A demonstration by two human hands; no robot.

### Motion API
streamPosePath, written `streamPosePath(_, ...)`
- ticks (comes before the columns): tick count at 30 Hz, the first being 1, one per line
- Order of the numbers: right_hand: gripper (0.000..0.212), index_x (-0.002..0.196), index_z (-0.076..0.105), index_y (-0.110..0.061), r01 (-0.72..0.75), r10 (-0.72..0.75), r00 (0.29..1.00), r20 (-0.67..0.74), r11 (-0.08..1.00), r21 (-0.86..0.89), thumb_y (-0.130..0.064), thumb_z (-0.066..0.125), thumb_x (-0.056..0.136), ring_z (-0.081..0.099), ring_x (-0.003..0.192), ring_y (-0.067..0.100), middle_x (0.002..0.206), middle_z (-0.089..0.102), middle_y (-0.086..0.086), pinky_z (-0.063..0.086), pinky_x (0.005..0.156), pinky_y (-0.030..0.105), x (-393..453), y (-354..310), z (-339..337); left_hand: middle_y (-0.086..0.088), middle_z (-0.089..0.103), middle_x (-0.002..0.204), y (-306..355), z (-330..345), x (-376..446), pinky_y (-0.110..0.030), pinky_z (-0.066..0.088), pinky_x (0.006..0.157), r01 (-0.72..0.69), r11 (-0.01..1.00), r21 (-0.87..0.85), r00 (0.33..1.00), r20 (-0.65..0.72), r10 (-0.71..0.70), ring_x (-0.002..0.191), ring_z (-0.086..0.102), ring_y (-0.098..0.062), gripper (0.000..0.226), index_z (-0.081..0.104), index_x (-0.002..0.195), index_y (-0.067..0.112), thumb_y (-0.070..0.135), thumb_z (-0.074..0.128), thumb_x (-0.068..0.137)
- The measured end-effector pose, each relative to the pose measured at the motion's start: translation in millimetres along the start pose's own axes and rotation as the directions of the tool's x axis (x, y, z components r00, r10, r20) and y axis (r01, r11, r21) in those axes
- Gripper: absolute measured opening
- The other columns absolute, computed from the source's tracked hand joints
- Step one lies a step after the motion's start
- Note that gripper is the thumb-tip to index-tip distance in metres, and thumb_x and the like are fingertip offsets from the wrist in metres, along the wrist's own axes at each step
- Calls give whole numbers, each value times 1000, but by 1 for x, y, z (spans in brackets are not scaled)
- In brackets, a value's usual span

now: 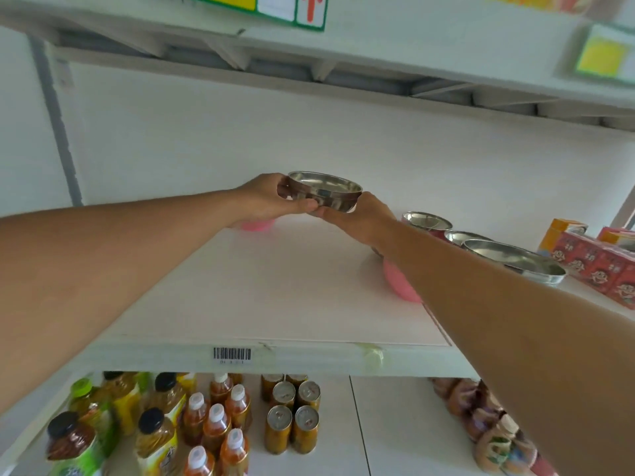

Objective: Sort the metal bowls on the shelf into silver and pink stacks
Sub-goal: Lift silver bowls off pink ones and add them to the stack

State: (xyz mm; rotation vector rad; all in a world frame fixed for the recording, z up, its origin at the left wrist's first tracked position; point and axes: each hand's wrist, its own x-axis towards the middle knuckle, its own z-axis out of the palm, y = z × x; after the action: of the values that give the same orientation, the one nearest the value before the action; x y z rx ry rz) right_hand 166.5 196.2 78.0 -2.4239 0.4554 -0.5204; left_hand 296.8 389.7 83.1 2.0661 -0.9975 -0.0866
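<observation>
1. We see the fingers of the left hand [266,197] curled around the left side of a silver bowl [324,191], with the thumb under its bottom edge.
2. The right hand [357,219] holds the same bowl from below on the right side; its fingertips meet the left thumb under the bowl, and they are curled on the bowl's base.
3. The silver bowl is upright and lifted above the shelf [275,286], held between both hands near the back wall.
4. Under the left hand a pink bowl [257,224] stands on the shelf; only its lower part shows.
5. Under the right forearm a second pink bowl [400,281] sits near the middle of the shelf, partly hidden by the arm.
6. To the right we see more silver bowls: one with a red-pink outside [427,222], a small one behind the arm [464,237], and a wide one [515,261] nearest to us.
7. Just beside them, at the far right, stand red cartons [598,266] and an orange box [560,233].
8. On the shelf below there are bottles [213,424] at left and cans [292,417] in the middle.
</observation>
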Motion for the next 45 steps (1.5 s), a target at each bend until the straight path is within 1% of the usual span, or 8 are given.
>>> streamPosePath(4, 56, 87, 57, -33, 51, -52, 999, 16, 999, 5, -85, 73, 73, 60, 71, 7, 67, 65, -14, 37, 54, 22, -25, 6, -39, 13, 77, 124, 42, 12, -24, -32, 49, 113, 8, 1000, 12, 998, -60, -7, 122, 69, -8, 44, 75, 126, 37, 57, 84, 87)
streamPosePath(8, 73, 102, 60, -37, 129, -131, 987, 89, 991, 29, -93, 70, 56, 64, 78, 6, 86, 68, -12, 42, 58, 23, -54, 28, -85, 26, 79, 113, 82, 47, -42, -19, 48, 101, 20, 999, -28, 999, -45, -21, 110, 68, 13, 28, 78, 118, 45, 54, 81, 92)
streamPosePath(13, 47, 81, 55, -43, 176, -176, 979, 104, 984, 7, -83, 75, 70, 62, 75, 5, 82, 66, -15, 43, 58, 23, -71, 61, -138, 32, 78, 109, 134, 90, -48, -18, 46, 98, 21, 999, -35, 997, -72, -23, 112, 66, 13, 7, 79, 98, 59, 60, 77, 92)
streamPosePath(22, 44, 95, 67, -26, 30, -28, 999, 31, 997, -71, -68, 76, 85, 66, 84, 13, 89, 72, -4, 46, 65, 28, -93, 116, -200, 13, 76, 126, 186, 150, -17, -33, 51, 109, -27, 995, -94, 1000, -17, 25, 123, 68, -12, 70, 74, 132, 35, 76, 79, 75)
streamPosePath(27, 59, 125, 70, -22, -35, 37, 999, 30, 998, -49, -66, 76, 86, 69, 104, 25, 110, 74, 2, 57, 94, 41, -103, 151, -217, 9, 76, 125, 201, 184, -3, -39, 55, 107, -35, 992, -122, 999, 32, 39, 118, 70, -15, 57, 72, 130, 31, 66, 80, 85)
streamPosePath(31, 62, 136, 67, -23, -4, 5, 999, 48, 1000, -23, -61, 77, 89, 67, 111, 26, 121, 72, 2, 54, 93, 38, -106, 174, -227, 13, 78, 108, 209, 206, -6, -18, 52, 65, -24, 994, -105, 999, 45, 29, 91, 71, -6, 42, 75, 115, 35, 66, 78, 87)
streamPosePath(40, 61, 136, 67, -27, 53, -59, 993, 103, 997, 62, -65, 74, 89, 64, 113, 24, 122, 70, -1, 49, 89, 35, -99, 217, -237, 20, 76, 117, 225, 235, -10, -26, 53, 99, 47, 997, -59, 999, -8, -48, 111, 69, -1, 41, 75, 112, 40, 68, 82, 83)
streamPosePath(45, 57, 132, 68, -25, 97, -104, 983, 151, 994, 51, -65, 72, 91, 65, 104, 19, 107, 68, -7, 48, 78, 29, -98, 229, -237, 26, 74, 113, 235, 241, -20, -18, 50, 87, 98, 995, -23, 994, -37, -99, 108, 67, 5, 33, 75, 106, 45, 67, 80, 83)
